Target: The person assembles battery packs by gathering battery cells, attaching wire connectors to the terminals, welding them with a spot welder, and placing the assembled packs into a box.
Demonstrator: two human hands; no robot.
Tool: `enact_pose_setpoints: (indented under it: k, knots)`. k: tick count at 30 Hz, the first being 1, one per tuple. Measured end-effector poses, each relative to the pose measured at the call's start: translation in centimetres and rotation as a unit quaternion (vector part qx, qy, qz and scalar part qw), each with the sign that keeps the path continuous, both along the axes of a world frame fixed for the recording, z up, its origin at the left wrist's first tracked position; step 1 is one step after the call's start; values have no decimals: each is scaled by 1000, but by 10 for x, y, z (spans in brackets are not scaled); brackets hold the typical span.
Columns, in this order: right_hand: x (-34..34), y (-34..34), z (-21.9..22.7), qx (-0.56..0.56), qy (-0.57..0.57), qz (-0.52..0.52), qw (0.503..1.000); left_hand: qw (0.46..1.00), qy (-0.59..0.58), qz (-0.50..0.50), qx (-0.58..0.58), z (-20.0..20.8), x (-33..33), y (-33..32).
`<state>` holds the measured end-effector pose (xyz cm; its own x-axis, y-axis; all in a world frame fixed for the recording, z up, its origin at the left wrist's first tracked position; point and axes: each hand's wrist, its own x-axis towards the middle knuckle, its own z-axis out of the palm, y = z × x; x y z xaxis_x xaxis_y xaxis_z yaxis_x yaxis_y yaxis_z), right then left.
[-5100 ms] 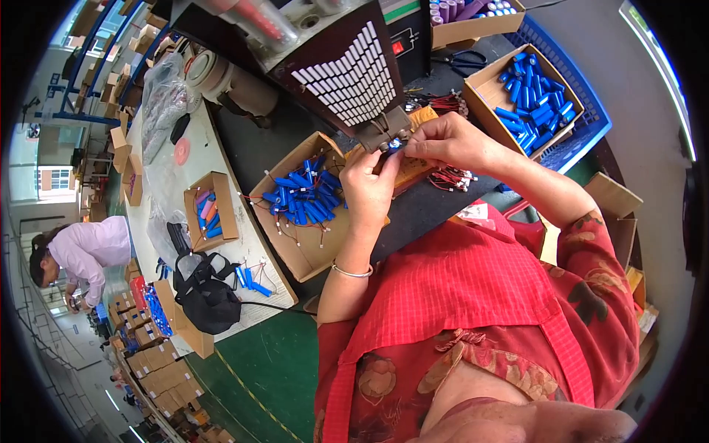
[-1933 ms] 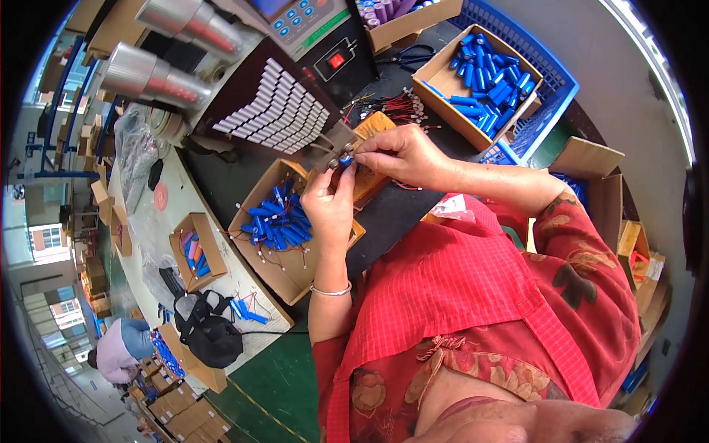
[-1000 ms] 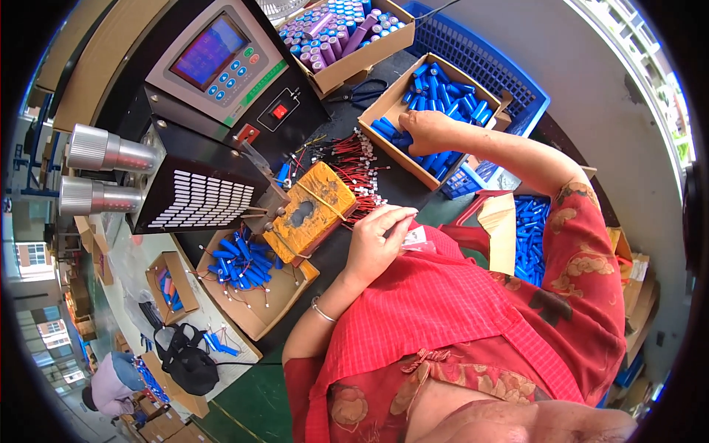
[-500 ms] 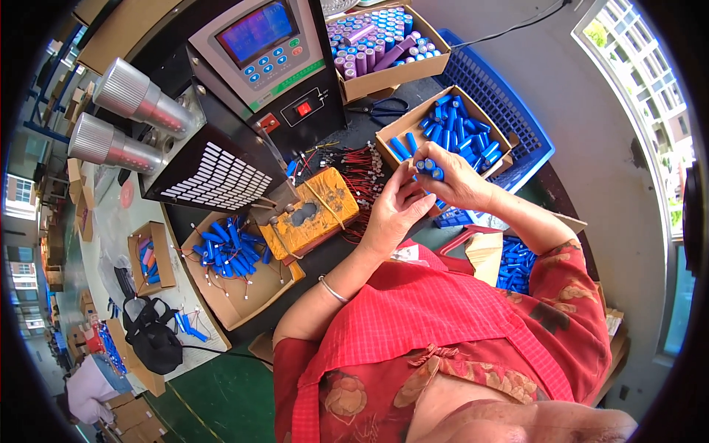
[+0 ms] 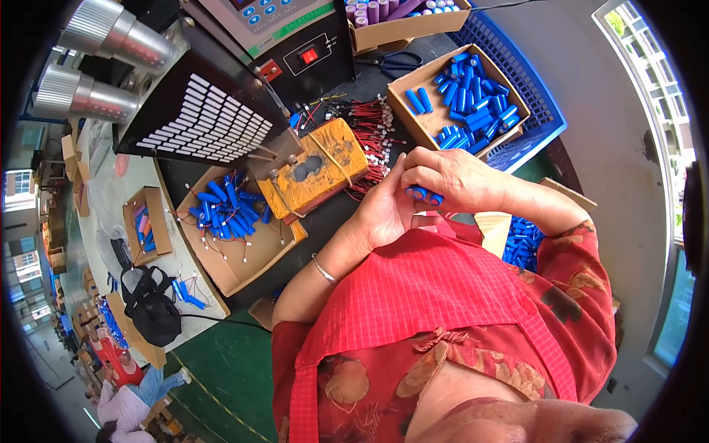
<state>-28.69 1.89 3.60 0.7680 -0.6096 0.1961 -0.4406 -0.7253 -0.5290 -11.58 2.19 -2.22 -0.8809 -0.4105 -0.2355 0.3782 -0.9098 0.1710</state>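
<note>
Both my hands meet in front of my apron. Several blue cylindrical battery cells (image 5: pixel 422 194) are bunched in my right hand (image 5: pixel 461 177), its fingers curled round them and their ends showing below its knuckles. My left hand (image 5: pixel 382 213) is cupped against the right one, palm partly facing up; its fingertips are hidden behind the right hand, so I cannot tell whether it grips anything. Just beyond the hands, a cardboard box (image 5: pixel 410 134) holds loose blue cells. Left of my hands lies a yellow taped block (image 5: pixel 336 148) with a cord round it, beneath the metal prongs of a black machine (image 5: pixel 214 96).
Red-and-black wire leads (image 5: pixel 373 122) lie behind the block. A carton (image 5: pixel 244 275) of wired blue cells stands at left. Scissors (image 5: pixel 399 62), a blue basket (image 5: pixel 543 100) and a box of purple cells (image 5: pixel 413 28) are at the back. Other people (image 5: pixel 122 406) are at lower left.
My hands have come down toward my apron, away from the box of blue cells, with the right still holding its cells. The view has tilted, and another person shows at lower left.
</note>
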Motion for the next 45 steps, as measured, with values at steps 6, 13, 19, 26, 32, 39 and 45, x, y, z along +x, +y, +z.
enact_pose_setpoints:
  k: [6, 13, 19, 26, 32, 39, 45]
  knots:
    - [14, 16, -13, -32, -25, -17, 999, 996, -46, 71, -13, -27, 21, 10]
    - [24, 21, -14, -135, 71, 43, 987, 996, -58, 60, 22, -28, 33, 28]
    - [39, 26, -31, -157, 97, 75, 980, 999, -31, 14, 14, -49, 43, 49]
    - [31, 18, -16, 9, -73, 49, 996, 992, -125, 24, -9, -29, 45, 55]
    - [-44, -84, -55, -4, 75, -405, 911, 975, -182, -12, -124, -20, 45, 54]
    - [-24, -128, -61, 178, 250, -400, 863, 976, -175, -39, -122, -35, 48, 51]
    - [-37, -118, -61, 123, 128, -358, 917, 979, -191, 30, -68, -28, 49, 53]
